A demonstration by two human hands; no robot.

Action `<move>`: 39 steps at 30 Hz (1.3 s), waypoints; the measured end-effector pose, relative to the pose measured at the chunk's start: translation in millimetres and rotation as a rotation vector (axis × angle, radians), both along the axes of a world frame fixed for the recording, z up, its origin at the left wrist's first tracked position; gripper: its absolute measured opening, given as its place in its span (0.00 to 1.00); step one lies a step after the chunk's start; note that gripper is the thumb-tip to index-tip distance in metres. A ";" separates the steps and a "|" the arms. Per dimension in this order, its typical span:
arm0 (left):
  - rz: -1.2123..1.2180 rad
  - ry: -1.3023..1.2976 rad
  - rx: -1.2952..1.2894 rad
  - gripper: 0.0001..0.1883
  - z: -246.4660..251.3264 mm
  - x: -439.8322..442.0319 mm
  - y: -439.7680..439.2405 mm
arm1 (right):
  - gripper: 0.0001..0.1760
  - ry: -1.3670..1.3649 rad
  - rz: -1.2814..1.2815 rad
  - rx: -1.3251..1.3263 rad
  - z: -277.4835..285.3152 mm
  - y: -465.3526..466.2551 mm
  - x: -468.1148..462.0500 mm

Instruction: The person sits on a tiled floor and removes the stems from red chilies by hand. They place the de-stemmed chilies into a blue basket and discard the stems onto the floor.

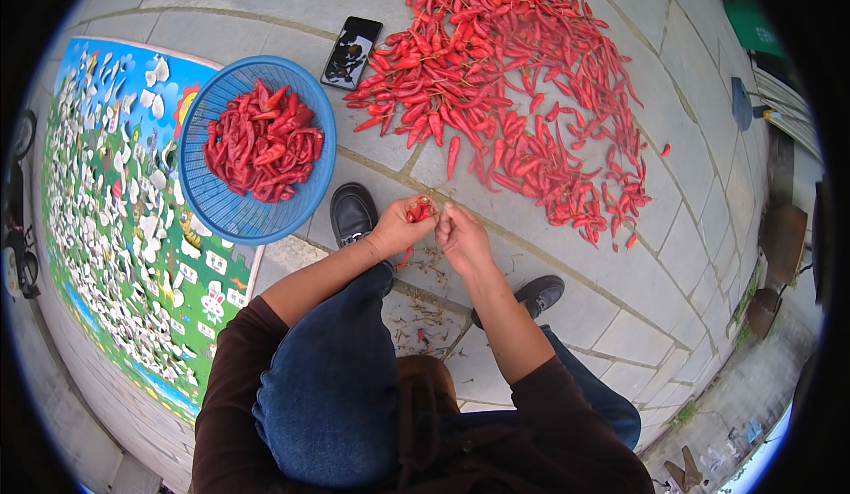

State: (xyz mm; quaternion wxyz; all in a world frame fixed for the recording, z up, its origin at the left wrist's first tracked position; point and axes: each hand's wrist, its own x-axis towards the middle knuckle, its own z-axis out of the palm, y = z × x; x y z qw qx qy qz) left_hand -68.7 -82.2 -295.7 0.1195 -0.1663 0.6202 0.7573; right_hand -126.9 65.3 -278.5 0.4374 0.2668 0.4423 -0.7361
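Note:
Several red chili peppers (420,210) are bunched in my left hand (401,226), its fingers closed around them. Right beside it, my right hand (459,234) has its thumb and fingers pinched together near the peppers' ends; whether something small is between them cannot be told. A blue plastic basket (257,232) with red peppers (262,142) inside stands on the paving to the left. Ahead and to the right, a large heap of red chili peppers (465,62) spreads over the stone slabs. Loose pepper stems (425,315) are scattered on the ground below my hands, between my shoes.
A smartphone (352,53) lies between basket and heap. At the left, a colourful printed mat (219,261) carries many pale dried slices (133,228). My black shoes (353,212) flank the stems. A brown stool (431,369) is partly visible beneath me.

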 end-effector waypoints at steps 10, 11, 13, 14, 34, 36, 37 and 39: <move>0.242 -0.323 0.169 0.06 -6.6 -0.3 -6.0 | 0.25 1.363 0.826 1.067 -48.5 28.3 -42.6; 0.252 -0.324 0.173 0.06 -6.8 0.3 -5.8 | 0.27 1.418 0.788 1.114 -51.5 27.9 -49.3; 0.265 -0.334 0.177 0.06 -7.4 -0.6 -5.9 | 0.27 1.359 0.909 1.167 -53.1 25.7 -55.4; 0.269 -0.344 0.177 0.06 -7.2 -0.9 -5.8 | 0.27 1.337 0.962 1.193 -53.0 23.8 -58.4; 0.123 -0.211 0.124 0.06 -11.7 -2.4 -6.1 | 0.05 0.398 0.286 0.189 -4.9 16.9 -23.8; 0.119 -0.179 0.003 0.07 -12.1 -2.5 -5.0 | 0.05 0.453 0.318 0.255 -6.2 14.9 -22.9; 0.107 -0.070 0.002 0.07 -11.8 -2.5 -4.0 | 0.05 0.492 0.373 0.304 -7.3 13.3 -22.8; 0.082 0.122 -0.023 0.07 -11.0 -2.5 -1.3 | 0.05 0.561 0.443 0.348 -8.8 9.5 -20.4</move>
